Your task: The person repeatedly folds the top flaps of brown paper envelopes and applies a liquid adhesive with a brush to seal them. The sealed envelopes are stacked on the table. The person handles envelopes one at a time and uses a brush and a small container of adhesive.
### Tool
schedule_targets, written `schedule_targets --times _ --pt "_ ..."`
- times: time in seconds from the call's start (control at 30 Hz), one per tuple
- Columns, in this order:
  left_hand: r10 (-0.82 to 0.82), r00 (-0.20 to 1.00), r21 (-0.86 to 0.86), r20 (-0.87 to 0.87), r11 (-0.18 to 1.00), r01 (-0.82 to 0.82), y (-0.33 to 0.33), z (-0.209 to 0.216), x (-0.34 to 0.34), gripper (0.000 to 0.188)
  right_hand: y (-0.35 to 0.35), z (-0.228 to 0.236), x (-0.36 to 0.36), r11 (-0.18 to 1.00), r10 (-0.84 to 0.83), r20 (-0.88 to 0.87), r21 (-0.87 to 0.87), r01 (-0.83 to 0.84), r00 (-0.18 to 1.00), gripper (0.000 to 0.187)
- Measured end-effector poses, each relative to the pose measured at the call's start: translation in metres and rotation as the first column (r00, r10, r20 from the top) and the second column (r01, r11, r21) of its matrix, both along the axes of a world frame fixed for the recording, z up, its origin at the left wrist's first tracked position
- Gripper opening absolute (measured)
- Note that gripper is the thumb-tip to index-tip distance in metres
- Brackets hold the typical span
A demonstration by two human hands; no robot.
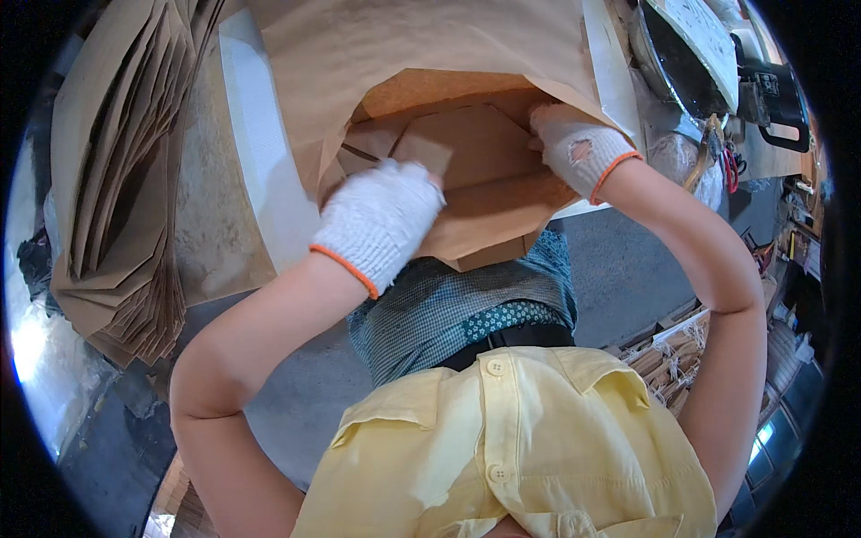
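A large brown paper bag [430,40] lies on the work table with its mouth spread toward me, showing folded paper inside. Both my hands wear white knit gloves with orange cuffs. At the left side of the mouth is my left hand [381,220], its fingers curled inward, partly hidden and blurred. My right hand [583,148] reaches into the mouth at the right, bent fingers against the paper wall beneath the upper edge. A hole in the right glove shows skin at the back of the hand. The bag's lower lip hangs over the table edge near my apron.
A thick stack of folded brown paper bags [126,170] stands on the left of the table. White strips [260,134] flank the bag. At the far right are a basin [686,54], a black-handled container [778,99] and red-handled scissors [733,166]. Bundled paper [673,363] lies lower right.
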State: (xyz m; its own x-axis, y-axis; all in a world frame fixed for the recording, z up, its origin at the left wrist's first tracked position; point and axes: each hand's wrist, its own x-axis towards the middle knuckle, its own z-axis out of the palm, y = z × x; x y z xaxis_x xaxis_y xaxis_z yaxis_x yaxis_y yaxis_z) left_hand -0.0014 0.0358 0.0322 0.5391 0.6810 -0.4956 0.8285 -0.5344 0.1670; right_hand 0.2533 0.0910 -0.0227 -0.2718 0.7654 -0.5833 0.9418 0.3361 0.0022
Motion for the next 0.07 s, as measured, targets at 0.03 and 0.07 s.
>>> schedule_targets --times 0.03,0.07 --pt "0.024 0.998 -0.033 -0.062 0.999 -0.026 -0.0043 -0.0065 0.0006 0.024 0.0051 0.0146 -0.0094 0.988 -0.12 -0.013 -0.095 0.118 0.993 0.034" --pt "0.044 0.991 -0.064 -0.123 0.997 -0.052 -0.0055 -0.0119 0.0025 0.024 0.0035 0.0134 -0.0111 0.988 -0.116 -0.014 -0.101 0.114 0.993 0.034"
